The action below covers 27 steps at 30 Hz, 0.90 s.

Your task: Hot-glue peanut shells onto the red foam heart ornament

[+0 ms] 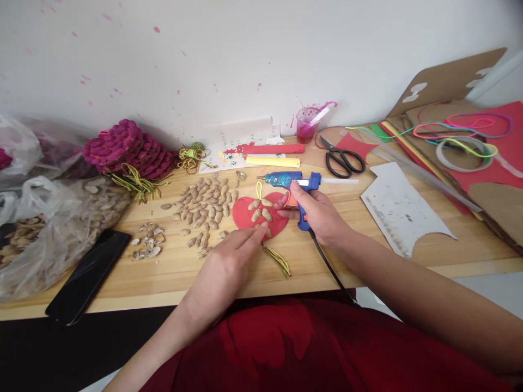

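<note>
Dark red clothing [269,348] up front, right hand [321,213] wrapped round a hot-glue gun [283,178] — left hand [229,261] half-curled at the red heart cutout [242,211] on the wooden table [163,286], can't tell if gripping.

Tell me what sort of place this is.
Probably a craft workspace: the right hand holds a blue glue gun near a red cutout bearing peanuts, and black-handled scissors lie farther back on the wooden table.

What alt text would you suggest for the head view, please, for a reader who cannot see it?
The right hand holds a glue gun near a red heart bearing peanuts; the left hand is at its near end. Loose peanuts lie left of it, scissors right.
</note>
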Tool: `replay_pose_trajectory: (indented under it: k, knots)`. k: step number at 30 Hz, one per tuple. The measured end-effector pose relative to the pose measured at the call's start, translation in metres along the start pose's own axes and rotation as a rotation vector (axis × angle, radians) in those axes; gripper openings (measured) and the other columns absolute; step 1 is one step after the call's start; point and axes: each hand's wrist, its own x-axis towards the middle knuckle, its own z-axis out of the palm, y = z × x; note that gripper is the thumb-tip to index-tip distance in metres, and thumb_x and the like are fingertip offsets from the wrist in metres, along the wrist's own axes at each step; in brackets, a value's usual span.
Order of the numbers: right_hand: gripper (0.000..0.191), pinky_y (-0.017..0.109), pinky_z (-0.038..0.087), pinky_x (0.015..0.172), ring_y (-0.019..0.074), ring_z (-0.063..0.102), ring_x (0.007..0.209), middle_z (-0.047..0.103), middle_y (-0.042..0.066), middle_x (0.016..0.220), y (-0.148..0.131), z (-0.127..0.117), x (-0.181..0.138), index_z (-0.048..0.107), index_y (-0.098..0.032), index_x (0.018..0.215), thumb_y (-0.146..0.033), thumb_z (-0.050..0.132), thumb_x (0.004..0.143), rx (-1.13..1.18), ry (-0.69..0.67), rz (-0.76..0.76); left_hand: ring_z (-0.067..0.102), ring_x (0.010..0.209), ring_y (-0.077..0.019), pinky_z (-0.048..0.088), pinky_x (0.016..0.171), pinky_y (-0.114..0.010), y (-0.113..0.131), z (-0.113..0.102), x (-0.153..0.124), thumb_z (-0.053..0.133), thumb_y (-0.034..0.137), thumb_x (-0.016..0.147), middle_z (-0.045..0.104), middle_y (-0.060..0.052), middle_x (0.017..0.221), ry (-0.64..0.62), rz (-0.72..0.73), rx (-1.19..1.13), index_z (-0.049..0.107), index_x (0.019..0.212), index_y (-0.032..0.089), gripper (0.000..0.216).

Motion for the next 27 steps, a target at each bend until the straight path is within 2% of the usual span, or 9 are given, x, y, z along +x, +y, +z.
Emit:
replay_pose_trajectory:
  k: [3, 5, 7, 9, 12, 15, 20, 24, 27]
  knots:
    - [0.042, 0.032, 0.065, 0.074, 0.0197, 0.074, 0.08, 0.075, 0.004, 0.09, 0.001, -0.001, 0.001, 0.074, -0.021, 0.088, -0.06, 0.081, 0.074, 0.021, 0.014, 0.026, 0.068, 0.114, -0.0154, 0.056, 0.102, -0.032, -0.006, -0.007, 0.0, 0.046, 0.001, 0.095, 0.07, -0.006, 0.13, 0.135, -0.129, -0.102, 0.061, 0.139, 0.023, 0.051]
    - [0.042, 0.033, 0.065, 0.074, 0.0204, 0.074, 0.081, 0.076, 0.005, 0.093, 0.001, -0.002, 0.001, 0.074, -0.021, 0.092, -0.059, 0.08, 0.076, 0.021, 0.003, 0.041, 0.071, 0.107, -0.0172, 0.058, 0.099, -0.035, -0.008, -0.011, 0.003, 0.056, 0.011, 0.096, 0.075, -0.005, 0.121, 0.211, -0.28, -0.251, 0.068, 0.13, 0.024, 0.039]
    - [0.042, 0.033, 0.065, 0.075, 0.0209, 0.074, 0.083, 0.076, 0.005, 0.093, 0.001, -0.002, 0.001, 0.074, -0.021, 0.092, -0.059, 0.079, 0.077, 0.02, -0.01, 0.036, 0.073, 0.099, -0.0181, 0.06, 0.094, -0.035, -0.007, -0.013, 0.007, 0.067, 0.021, 0.091, 0.078, -0.004, 0.11, 0.254, -0.492, -0.531, 0.071, 0.126, 0.024, 0.035]
    - [0.041, 0.032, 0.066, 0.075, 0.0207, 0.074, 0.084, 0.075, 0.005, 0.09, 0.001, -0.003, 0.002, 0.073, -0.02, 0.087, -0.059, 0.079, 0.077, 0.023, -0.022, 0.018, 0.073, 0.094, -0.0165, 0.061, 0.089, -0.031, -0.005, -0.013, 0.011, 0.078, 0.024, 0.083, 0.079, -0.003, 0.101, 0.28, -0.685, -0.869, 0.073, 0.121, 0.023, 0.039]
    - [0.042, 0.032, 0.065, 0.074, 0.0191, 0.072, 0.08, 0.072, 0.005, 0.086, 0.002, -0.003, 0.003, 0.07, -0.019, 0.078, -0.06, 0.081, 0.075, 0.026, -0.023, 0.005, 0.072, 0.087, -0.0115, 0.059, 0.082, -0.021, -0.001, -0.012, 0.015, 0.088, 0.019, 0.07, 0.078, -0.001, 0.092, 0.305, -0.852, -1.269, 0.077, 0.11, 0.022, 0.042]
    - [0.044, 0.033, 0.065, 0.073, 0.018, 0.071, 0.076, 0.07, 0.005, 0.082, 0.002, -0.003, 0.003, 0.07, -0.019, 0.075, -0.061, 0.082, 0.072, 0.034, -0.012, 0.01, 0.071, 0.081, -0.0086, 0.059, 0.078, -0.017, 0.003, -0.013, 0.018, 0.091, 0.014, 0.064, 0.077, 0.001, 0.086, 0.309, -0.929, -1.475, 0.078, 0.104, 0.02, 0.043]
    - [0.049, 0.031, 0.063, 0.063, 0.0216, 0.072, 0.078, 0.07, 0.005, 0.077, -0.003, -0.001, -0.002, 0.068, -0.02, 0.074, -0.067, 0.08, 0.07, 0.038, -0.057, -0.012, 0.072, 0.077, -0.0082, 0.059, 0.075, -0.017, 0.006, -0.012, 0.025, 0.089, 0.008, 0.065, 0.077, 0.001, 0.086, 0.304, -0.993, -1.617, 0.077, 0.104, 0.019, 0.043]
    - [0.055, 0.03, 0.058, 0.05, 0.0236, 0.073, 0.068, 0.069, 0.005, 0.066, -0.009, 0.001, -0.008, 0.067, -0.02, 0.081, -0.074, 0.073, 0.072, 0.032, -0.134, 0.065, 0.073, 0.079, -0.0074, 0.058, 0.078, -0.016, 0.009, -0.009, 0.033, 0.086, 0.006, 0.067, 0.078, 0.001, 0.088, 0.313, -0.96, -1.66, 0.075, 0.11, 0.019, 0.046]
    - [0.056, 0.028, 0.056, 0.045, 0.0212, 0.071, 0.058, 0.067, 0.003, 0.06, -0.011, 0.001, -0.011, 0.067, -0.02, 0.085, -0.075, 0.07, 0.074, 0.039, -0.174, 0.059, 0.073, 0.082, -0.0074, 0.057, 0.08, -0.015, 0.012, -0.008, 0.04, 0.085, 0.006, 0.069, 0.079, 0.0, 0.089, 0.321, -0.901, -1.67, 0.074, 0.113, 0.019, 0.047]
